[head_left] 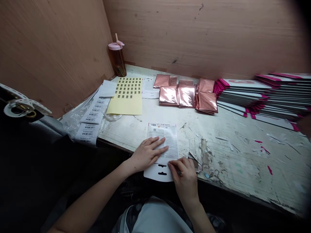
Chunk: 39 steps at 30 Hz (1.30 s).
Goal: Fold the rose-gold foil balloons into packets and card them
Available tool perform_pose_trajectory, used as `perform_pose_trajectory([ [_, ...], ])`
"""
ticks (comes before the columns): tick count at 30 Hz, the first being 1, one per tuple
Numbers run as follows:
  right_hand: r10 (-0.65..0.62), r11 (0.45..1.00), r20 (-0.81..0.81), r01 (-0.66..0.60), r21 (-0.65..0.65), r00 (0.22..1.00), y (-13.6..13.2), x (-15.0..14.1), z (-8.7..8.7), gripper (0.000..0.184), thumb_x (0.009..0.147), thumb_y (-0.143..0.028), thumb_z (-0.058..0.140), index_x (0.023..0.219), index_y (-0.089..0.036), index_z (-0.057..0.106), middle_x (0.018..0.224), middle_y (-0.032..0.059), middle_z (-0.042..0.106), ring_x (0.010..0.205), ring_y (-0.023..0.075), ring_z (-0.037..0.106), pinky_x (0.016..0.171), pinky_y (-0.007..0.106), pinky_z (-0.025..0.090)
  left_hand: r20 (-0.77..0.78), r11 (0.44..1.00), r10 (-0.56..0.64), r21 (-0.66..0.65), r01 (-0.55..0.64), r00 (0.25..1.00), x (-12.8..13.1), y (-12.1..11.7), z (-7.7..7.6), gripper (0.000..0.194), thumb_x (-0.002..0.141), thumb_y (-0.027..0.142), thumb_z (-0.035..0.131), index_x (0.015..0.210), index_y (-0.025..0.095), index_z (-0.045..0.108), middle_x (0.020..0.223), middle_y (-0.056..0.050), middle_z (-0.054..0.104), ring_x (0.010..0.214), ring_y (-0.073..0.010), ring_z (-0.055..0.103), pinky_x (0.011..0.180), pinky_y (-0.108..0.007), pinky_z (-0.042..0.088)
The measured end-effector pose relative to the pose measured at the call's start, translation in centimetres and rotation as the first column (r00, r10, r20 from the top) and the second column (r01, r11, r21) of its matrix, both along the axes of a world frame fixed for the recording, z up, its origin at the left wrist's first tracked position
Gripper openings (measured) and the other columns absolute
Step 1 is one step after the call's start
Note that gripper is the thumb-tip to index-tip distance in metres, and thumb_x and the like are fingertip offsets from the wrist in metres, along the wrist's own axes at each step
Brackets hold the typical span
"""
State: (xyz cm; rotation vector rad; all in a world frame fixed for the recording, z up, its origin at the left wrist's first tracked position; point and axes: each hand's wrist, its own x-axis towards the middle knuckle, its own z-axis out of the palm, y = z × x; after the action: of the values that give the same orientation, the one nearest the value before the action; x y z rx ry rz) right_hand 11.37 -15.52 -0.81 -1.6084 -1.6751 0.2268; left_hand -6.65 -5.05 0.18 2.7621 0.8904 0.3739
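Note:
A white packaging card (171, 139), printed with small text and a barcode, lies at the table's front edge, its end with two hang holes jutting over the edge. My left hand (148, 152) rests flat on the card's left half, fingers stretched out. At the card's lower right, my right hand (185, 173) has its fingers curled, with thumb and forefinger closed at the card's edge beside the hang holes. Whether anything small sits in that pinch is hidden.
A yellow sticker sheet (128, 105) and barcode label strips (90, 127) lie left, near a lidded tumbler (118, 61). Shiny pink foil packets (186, 95) sit behind the card. Stacked pink-edged cards (245, 92) lie back right; paper scraps (265, 150) litter the right side.

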Motion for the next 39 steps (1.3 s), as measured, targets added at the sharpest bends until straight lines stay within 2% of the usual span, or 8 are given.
perform_pose_trajectory([
  [10,-0.062,0.998,0.313,0.066,-0.002,0.948,0.3,-1.4,0.3,0.022,0.099,-0.023,0.044,0.082,-0.018,0.058,0.081,0.0058,0.058,0.082,0.0229,0.05,0.073,0.036,0.031,-0.005,1.0,0.009,-0.004,-0.009,1.0,0.2,-0.1,0.0,0.043,0.1,0.029,0.045,0.142,0.034,0.048,0.157,0.001,0.035,0.144,-0.0244,0.032,0.115,-0.045,0.033],
  [15,0.182,0.97,0.42,-0.232,0.069,0.889,-6.0,-2.9,-1.2,0.033,0.093,-0.008,0.035,0.074,-0.02,0.06,0.082,0.0071,0.066,0.074,0.0206,0.056,0.069,0.034,0.038,0.088,1.0,-0.009,-0.016,0.01,0.996,0.0,0.5,-0.1,0.037,0.098,0.032,0.05,0.134,0.032,0.058,0.152,-0.002,0.043,0.14,-0.0263,0.039,0.112,-0.047,0.039],
  [19,0.307,0.941,0.499,-0.338,-0.03,0.81,-8.4,0.7,0.0,0.034,0.087,-0.002,0.041,0.069,-0.021,0.063,0.071,0.0055,0.067,0.059,0.0169,0.056,0.052,0.029,0.041,0.294,0.998,-0.025,-0.047,0.041,0.956,-1.1,-1.8,0.6,0.024,0.098,0.029,0.051,0.109,0.022,0.072,0.118,-0.007,0.071,0.119,-0.0223,0.06,0.102,-0.041,0.049],
  [24,0.357,0.905,0.53,-0.425,0.006,0.769,-4.2,3.0,3.1,0.032,0.094,-0.018,0.049,0.122,-0.01,0.063,0.117,0.0148,0.067,0.108,0.0285,0.06,0.089,0.04,0.054,0.202,0.99,-0.124,0.086,0.109,0.972,-2.7,-6.7,0.1,0.067,0.086,0.052,0.065,0.135,0.007,0.053,0.137,-0.02,0.057,0.132,-0.0349,0.048,0.109,-0.055,0.043],
  [28,0.336,0.875,0.596,-0.476,0.09,0.73,-1.1,2.2,1.5,0.03,0.093,-0.009,0.049,0.119,-0.009,0.064,0.112,0.0134,0.069,0.107,0.0291,0.059,0.092,0.045,0.054,0.337,0.959,-0.1,0.283,0.001,0.936,-3.3,-7.0,-1.4,0.029,0.09,0.014,0.063,0.119,0.012,0.061,0.117,-0.012,0.07,0.125,-0.026,0.057,0.104,-0.044,0.051],
  [32,0.334,0.865,0.566,-0.484,0.134,0.754,0.3,2.0,0.2,0.028,0.093,-0.008,0.051,0.117,-0.006,0.064,0.112,0.017,0.067,0.111,0.0316,0.056,0.093,0.048,0.052,0.321,0.949,-0.091,0.314,-0.016,0.943,-3.6,-5.1,-1.5,0.034,0.091,0.036,0.064,0.117,0.014,0.063,0.11,-0.01,0.073,0.11,-0.0244,0.065,0.099,-0.044,0.053],
  [34,0.324,0.868,0.553,-0.474,0.149,0.767,0.8,2.0,0.4,0.027,0.094,-0.007,0.048,0.116,-0.007,0.064,0.108,0.016,0.067,0.11,0.0307,0.056,0.092,0.048,0.051,0.31,0.942,-0.048,0.331,-0.06,0.949,-3.5,-4.3,-1.3,0.028,0.093,0.029,0.061,0.118,0.016,0.064,0.108,-0.007,0.073,0.106,-0.0223,0.065,0.099,-0.043,0.052],
  [39,0.278,0.948,0.326,-0.313,0.06,0.904,1.9,1.6,1.1,0.019,0.098,-0.016,0.046,0.098,-0.016,0.065,0.086,0.0075,0.065,0.082,0.0202,0.055,0.073,0.035,0.05,0.447,0.97,0.145,0.112,-0.216,0.882,-2.6,-3.7,-0.9,0.019,0.094,0.014,0.056,0.103,0.023,0.069,0.088,-0.003,0.07,0.091,-0.0175,0.062,0.082,-0.036,0.053],
])
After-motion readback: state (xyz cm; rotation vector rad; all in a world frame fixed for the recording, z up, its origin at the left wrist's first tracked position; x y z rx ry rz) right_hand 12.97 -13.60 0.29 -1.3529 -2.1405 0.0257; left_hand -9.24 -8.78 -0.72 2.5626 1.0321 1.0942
